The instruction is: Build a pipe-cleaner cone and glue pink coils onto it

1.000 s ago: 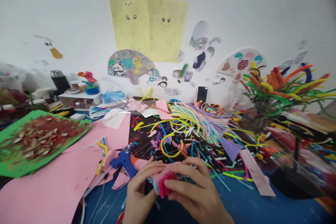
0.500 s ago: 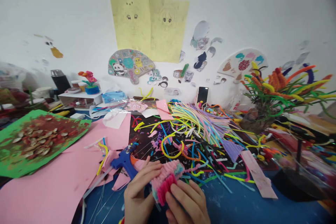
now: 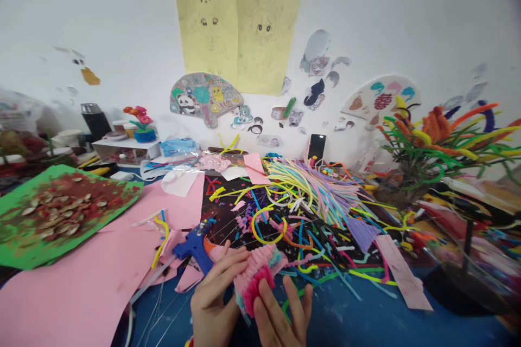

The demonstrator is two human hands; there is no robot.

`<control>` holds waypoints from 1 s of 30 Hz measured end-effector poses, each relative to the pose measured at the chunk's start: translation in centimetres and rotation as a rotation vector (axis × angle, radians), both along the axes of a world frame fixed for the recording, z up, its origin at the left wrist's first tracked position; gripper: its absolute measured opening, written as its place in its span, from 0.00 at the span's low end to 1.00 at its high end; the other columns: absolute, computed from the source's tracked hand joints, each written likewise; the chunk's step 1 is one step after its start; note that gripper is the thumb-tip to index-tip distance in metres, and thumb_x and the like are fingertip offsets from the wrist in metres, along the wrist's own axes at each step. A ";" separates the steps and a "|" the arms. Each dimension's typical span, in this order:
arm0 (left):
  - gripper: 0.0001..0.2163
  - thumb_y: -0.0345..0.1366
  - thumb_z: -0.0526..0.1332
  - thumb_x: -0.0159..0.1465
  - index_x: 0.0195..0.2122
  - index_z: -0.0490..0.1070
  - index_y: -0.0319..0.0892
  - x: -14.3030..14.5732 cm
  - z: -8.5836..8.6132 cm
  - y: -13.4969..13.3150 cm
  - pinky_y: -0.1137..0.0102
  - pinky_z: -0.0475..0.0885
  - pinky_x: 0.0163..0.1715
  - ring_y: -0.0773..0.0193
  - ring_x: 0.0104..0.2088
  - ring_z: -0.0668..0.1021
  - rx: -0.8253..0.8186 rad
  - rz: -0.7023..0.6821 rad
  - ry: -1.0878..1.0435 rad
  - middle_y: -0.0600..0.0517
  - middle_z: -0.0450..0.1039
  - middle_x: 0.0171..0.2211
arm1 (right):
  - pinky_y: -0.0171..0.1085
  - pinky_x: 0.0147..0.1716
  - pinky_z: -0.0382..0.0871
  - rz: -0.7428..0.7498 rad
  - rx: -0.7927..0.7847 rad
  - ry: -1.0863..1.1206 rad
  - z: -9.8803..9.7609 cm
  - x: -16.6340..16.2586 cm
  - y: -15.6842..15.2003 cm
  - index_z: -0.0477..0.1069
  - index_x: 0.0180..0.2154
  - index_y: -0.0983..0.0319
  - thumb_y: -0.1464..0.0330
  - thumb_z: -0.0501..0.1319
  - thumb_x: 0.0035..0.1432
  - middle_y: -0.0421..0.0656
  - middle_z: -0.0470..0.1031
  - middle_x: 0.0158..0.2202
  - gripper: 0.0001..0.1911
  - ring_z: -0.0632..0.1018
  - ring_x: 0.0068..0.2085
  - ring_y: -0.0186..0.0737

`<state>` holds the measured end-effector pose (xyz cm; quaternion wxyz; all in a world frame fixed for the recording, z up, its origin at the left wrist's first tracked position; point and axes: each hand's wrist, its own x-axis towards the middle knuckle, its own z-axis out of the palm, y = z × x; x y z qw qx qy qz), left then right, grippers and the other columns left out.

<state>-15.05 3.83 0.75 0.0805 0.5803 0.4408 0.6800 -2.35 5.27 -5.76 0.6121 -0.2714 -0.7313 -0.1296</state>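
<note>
A small fuzzy piece made of pipe cleaners (image 3: 260, 263), pale pink on top with a hot-pink side and light-blue edges, is between my hands near the table's front. My left hand (image 3: 217, 293) is closed around its left side, fingers along the upper left. My right hand (image 3: 280, 312) has its fingertips pressed on the hot-pink side; two other fingers are spread apart to the right, and its thumb is hidden. Just beyond my left hand lies a blue hot-glue gun (image 3: 195, 246), its nozzle partly hidden by pink paper.
Pale pipe cleaners (image 3: 321, 195) and cut scraps cover the middle. Pink paper (image 3: 81, 293) and a green sheet with brown shells (image 3: 24, 244) lie left. A vase of pipe-cleaner flowers (image 3: 439, 141), a black stand (image 3: 462, 287) and a pink strip (image 3: 402, 276) are right.
My right hand has shifted slightly left over the hot-pink side, and its outer fingers have spread apart. The left hand keeps its hold. The view has moved a little.
</note>
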 end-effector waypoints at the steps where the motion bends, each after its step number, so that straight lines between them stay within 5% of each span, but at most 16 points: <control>1: 0.11 0.32 0.66 0.60 0.43 0.80 0.52 0.0 -0.1 0.0 0.62 0.73 0.53 0.58 0.44 0.83 0.000 0.004 0.010 0.52 0.82 0.44 | 0.59 0.56 0.68 0.017 -0.005 -0.011 0.1 0.1 0.1 0.74 0.51 0.53 0.52 0.51 0.67 0.43 0.84 0.37 0.20 0.78 0.53 0.55; 6: 0.13 0.29 0.66 0.59 0.44 0.80 0.50 0.1 -0.4 0.2 0.51 0.69 0.57 0.54 0.44 0.83 0.058 -0.014 0.021 0.49 0.82 0.43 | 0.57 0.54 0.70 -0.059 0.018 0.044 1.3 2.0 -0.2 0.74 0.50 0.53 0.55 0.50 0.69 0.43 0.83 0.36 0.20 0.77 0.53 0.54; 10: 0.16 0.27 0.65 0.59 0.46 0.78 0.51 0.3 -0.8 0.1 0.50 0.67 0.59 0.54 0.47 0.82 0.056 -0.012 0.045 0.50 0.81 0.45 | 0.56 0.48 0.74 -0.059 -0.172 0.023 3.0 3.6 -0.9 0.74 0.48 0.57 0.61 0.61 0.63 0.47 0.82 0.40 0.14 0.78 0.51 0.57; 15: 0.16 0.27 0.63 0.61 0.48 0.78 0.52 0.4 -1.0 -0.2 0.48 0.65 0.60 0.53 0.49 0.80 0.044 -0.016 0.051 0.50 0.80 0.47 | 0.50 0.43 0.75 -0.092 -0.104 0.166 4.4 1.6 -0.9 0.74 0.39 0.55 0.66 0.62 0.62 0.44 0.80 0.39 0.03 0.77 0.50 0.52; 24: 0.17 0.26 0.63 0.61 0.48 0.77 0.52 0.6 -0.5 -0.3 0.64 0.71 0.57 0.61 0.51 0.79 0.056 -0.017 0.063 0.54 0.80 0.48 | 0.49 0.41 0.74 -0.059 -0.138 0.109 4.2 1.8 -1.2 0.76 0.38 0.54 0.67 0.66 0.58 0.44 0.79 0.40 0.05 0.75 0.50 0.53; 30: 0.18 0.24 0.62 0.61 0.48 0.77 0.50 0.7 -0.8 -0.3 0.60 0.73 0.55 0.57 0.52 0.79 0.076 0.001 0.090 0.51 0.80 0.48 | 0.48 0.40 0.73 -0.050 -0.060 0.223 3.9 1.0 -1.1 0.77 0.35 0.55 0.68 0.62 0.63 0.44 0.80 0.38 0.05 0.76 0.49 0.51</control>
